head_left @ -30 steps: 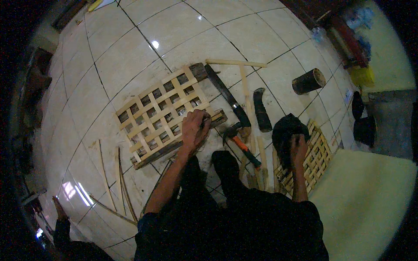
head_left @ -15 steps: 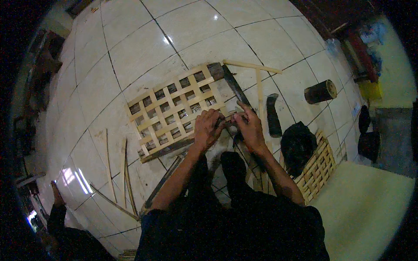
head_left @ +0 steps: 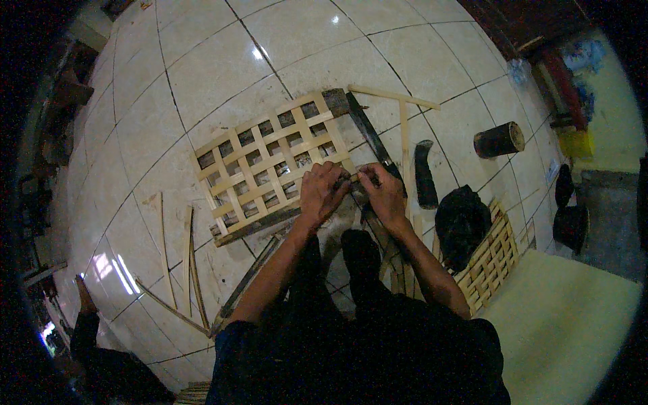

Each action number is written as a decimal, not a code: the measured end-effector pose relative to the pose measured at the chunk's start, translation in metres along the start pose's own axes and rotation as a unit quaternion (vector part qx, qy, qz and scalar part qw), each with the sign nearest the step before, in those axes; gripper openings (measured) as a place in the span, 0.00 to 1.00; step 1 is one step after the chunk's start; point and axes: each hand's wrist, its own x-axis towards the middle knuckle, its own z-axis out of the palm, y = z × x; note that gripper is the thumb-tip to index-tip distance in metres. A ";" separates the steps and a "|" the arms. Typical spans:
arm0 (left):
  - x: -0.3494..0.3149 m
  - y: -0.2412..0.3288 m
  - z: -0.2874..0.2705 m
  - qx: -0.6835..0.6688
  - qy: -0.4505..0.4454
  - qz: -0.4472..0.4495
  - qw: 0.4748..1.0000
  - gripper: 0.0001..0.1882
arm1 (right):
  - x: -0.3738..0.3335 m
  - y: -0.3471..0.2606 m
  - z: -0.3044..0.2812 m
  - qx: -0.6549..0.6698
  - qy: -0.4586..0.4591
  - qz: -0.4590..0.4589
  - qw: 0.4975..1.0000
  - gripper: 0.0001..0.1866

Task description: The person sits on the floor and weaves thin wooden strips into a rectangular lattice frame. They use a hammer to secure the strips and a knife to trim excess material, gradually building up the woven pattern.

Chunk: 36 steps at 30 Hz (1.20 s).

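Observation:
A pale bamboo lattice [head_left: 270,162] lies flat on the tiled floor in front of me. My left hand [head_left: 324,192] presses on its near right corner with the fingers curled over the edge. My right hand [head_left: 383,196] sits right beside it, fingertips pinched on a thin bamboo strip [head_left: 356,177] that runs between the two hands. What the fingertips hide is too small to tell. My legs and feet lie just below the hands.
A long dark blade [head_left: 368,135] and a shorter dark tool [head_left: 424,175] lie right of the lattice. Past them are a bamboo tube section [head_left: 498,140], a black bag [head_left: 462,219] and a second lattice [head_left: 489,260]. Loose bamboo strips [head_left: 189,256] lie on the left.
My right hand left the black bag on the right and came over to the lattice corner beside my left hand. Both hands now stay together there.

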 end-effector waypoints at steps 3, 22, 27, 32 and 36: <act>0.001 0.002 -0.002 -0.018 0.000 0.003 1.000 0.11 | 0.000 0.007 0.007 0.009 0.009 0.017 1.000 0.11; 0.004 0.009 -0.007 -0.038 0.017 -0.007 0.999 0.09 | 0.000 0.028 0.018 -0.107 0.025 -0.155 0.982 0.09; 0.005 0.009 -0.006 -0.024 0.012 -0.020 0.999 0.10 | 0.000 0.012 0.011 -0.134 0.022 -0.187 0.973 0.06; 0.006 0.009 -0.002 -0.006 -0.003 -0.029 1.000 0.10 | -0.006 0.022 0.011 -0.131 0.055 -0.193 0.971 0.08; 0.005 0.012 -0.004 0.010 0.013 -0.041 0.999 0.09 | -0.052 0.031 -0.029 -0.124 0.050 -0.079 0.988 0.11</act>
